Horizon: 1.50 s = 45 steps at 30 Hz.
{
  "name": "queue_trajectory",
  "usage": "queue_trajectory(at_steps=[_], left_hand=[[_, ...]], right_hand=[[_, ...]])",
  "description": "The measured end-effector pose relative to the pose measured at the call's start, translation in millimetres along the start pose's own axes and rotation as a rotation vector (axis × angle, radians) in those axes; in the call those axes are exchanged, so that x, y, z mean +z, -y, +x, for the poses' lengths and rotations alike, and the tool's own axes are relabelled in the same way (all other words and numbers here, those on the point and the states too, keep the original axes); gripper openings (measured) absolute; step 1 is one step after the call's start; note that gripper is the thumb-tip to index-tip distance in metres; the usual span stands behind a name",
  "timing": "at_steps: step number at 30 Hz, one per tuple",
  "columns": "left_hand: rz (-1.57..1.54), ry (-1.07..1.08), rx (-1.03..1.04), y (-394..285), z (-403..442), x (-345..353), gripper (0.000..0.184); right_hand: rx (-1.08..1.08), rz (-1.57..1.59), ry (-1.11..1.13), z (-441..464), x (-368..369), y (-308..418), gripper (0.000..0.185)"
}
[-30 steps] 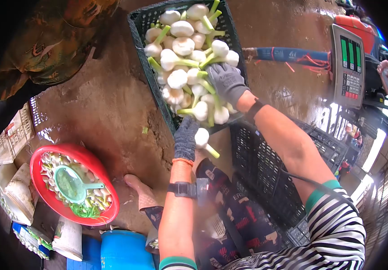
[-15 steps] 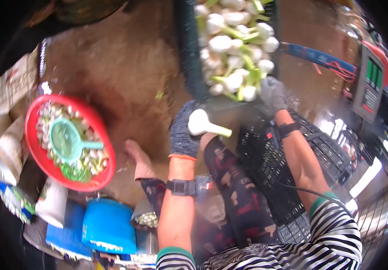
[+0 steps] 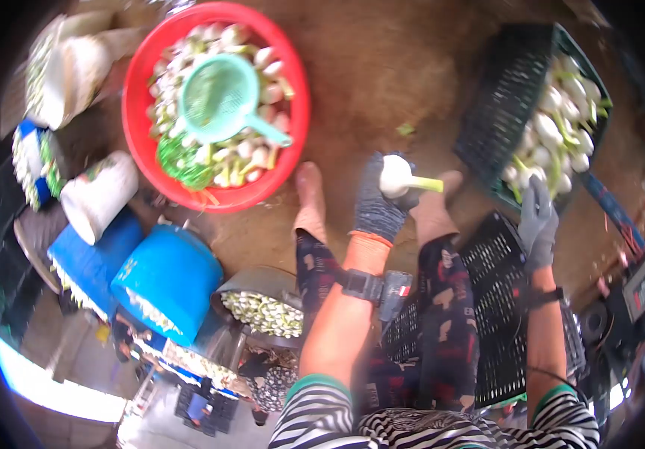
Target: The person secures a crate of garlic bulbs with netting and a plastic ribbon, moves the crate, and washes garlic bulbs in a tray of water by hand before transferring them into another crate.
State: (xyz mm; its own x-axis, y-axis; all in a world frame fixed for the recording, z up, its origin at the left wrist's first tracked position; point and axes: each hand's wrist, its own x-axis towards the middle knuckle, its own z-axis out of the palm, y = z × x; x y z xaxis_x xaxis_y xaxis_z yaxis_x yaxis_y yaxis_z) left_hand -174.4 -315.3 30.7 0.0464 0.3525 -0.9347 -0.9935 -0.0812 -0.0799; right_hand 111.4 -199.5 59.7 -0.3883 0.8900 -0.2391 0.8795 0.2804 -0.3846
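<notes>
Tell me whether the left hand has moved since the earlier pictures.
Yes, the left hand has moved away from the garlic crate, toward the red basin.

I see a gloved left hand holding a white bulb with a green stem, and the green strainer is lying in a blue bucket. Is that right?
Almost! The green strainer isn't in a blue bucket: the head view shows it lying in the red tub. The gloved left hand does hold a white bulb with a green stem.
</notes>
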Motion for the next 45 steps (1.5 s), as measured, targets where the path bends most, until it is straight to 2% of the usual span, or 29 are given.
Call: queue_trajectory(at_steps=[1,2,4,5,6,9,11,12,14,17,18,20,21,23,26,28,30,32,34,36,37,38,40,43,45], left_hand=[[0.035,-0.027,0.084,-16,-22,5,0.030],[-0.004,0.067,0.114,-31,-30,-6,0.028],[-0.085,0.262,0.147,-64,-29,-44,0.024],[-0.105,0.446,0.180,-84,-32,-44,0.016],[-0.076,-0.040,0.275,-98,-44,-49,0.011],[0.186,0.007,0.705,-158,-23,-129,0.019],[-0.394,-0.032,0.482,-208,-31,-138,0.018],[-0.263,-0.118,0.530,-229,-29,-152,0.021],[-0.038,-0.389,0.516,-263,-21,-182,0.029],[-0.020,-0.372,0.441,-295,-6,-213,0.039],[0.053,-0.346,0.456,-305,-3,-221,0.050],[0.077,-0.569,0.356,-328,-15,-209,0.056],[0.169,-0.632,0.375,-342,-22,-204,0.053],[0.227,-0.626,0.527,-367,-13,-232,0.048],[0.215,-0.691,0.723,-408,-15,-253,0.044],[0.229,-0.739,0.812,-430,-25,-261,0.044],[0.251,-0.675,0.780,-447,-29,-272,0.042],[0.297,-0.635,0.733,-456,-31,-275,0.042],[0.350,-0.599,0.677,-462,-22,-269,0.045],[0.359,-0.568,0.554,-470,-16,-262,0.059],[0.371,-0.582,0.491,-474,-13,-253,0.065],[0.386,-0.592,0.426,-477,-9,-245,0.070],[0.781,-0.756,0.381,-484,12,-244,0.054],[1.503,-0.968,0.415,-482,33,-247,0.039],[1.614,-0.924,0.393,-485,36,-252,0.039]], right_hand=[[0.145,0.279,0.066,-4,8,39,0.026],[0.295,0.543,0.138,-5,13,76,0.025],[0.329,0.713,0.451,3,14,146,0.025],[0.163,0.658,0.459,-2,27,162,0.024],[-0.005,0.602,0.467,-6,44,176,0.023],[-0.188,0.464,0.533,-11,82,233,0.021],[-0.377,0.363,0.505,-8,102,264,0.020],[-0.471,0.309,0.487,-5,113,279,0.020],[-0.344,0.375,0.525,-3,143,313,0.022],[-0.220,0.413,0.654,11,190,364,0.025],[-0.191,0.408,0.691,17,204,382,0.025],[-0.211,0.334,0.712,25,220,419,0.026],[-0.239,0.347,0.710,26,232,431,0.026],[-0.292,0.375,0.703,27,259,450,0.026],[-0.838,0.257,0.502,33,325,480,0.028],[-1.108,0.135,0.397,45,360,529,0.032],[-0.956,0.149,0.455,49,395,571,0.031],[-0.811,-0.183,0.783,61,430,603,0.033],[-0.787,-0.271,0.864,66,448,605,0.030],[-0.844,-0.324,0.950,72,444,602,0.027],[-0.826,-0.157,0.781,59,439,587,0.020],[-0.795,-0.187,0.835,50,422,580,0.018],[-0.723,-0.247,0.932,36,386,567,0.019],[-1.029,0.170,0.683,13,352,525,0.015],[-0.618,0.288,1.050,12,309,505,0.014]])
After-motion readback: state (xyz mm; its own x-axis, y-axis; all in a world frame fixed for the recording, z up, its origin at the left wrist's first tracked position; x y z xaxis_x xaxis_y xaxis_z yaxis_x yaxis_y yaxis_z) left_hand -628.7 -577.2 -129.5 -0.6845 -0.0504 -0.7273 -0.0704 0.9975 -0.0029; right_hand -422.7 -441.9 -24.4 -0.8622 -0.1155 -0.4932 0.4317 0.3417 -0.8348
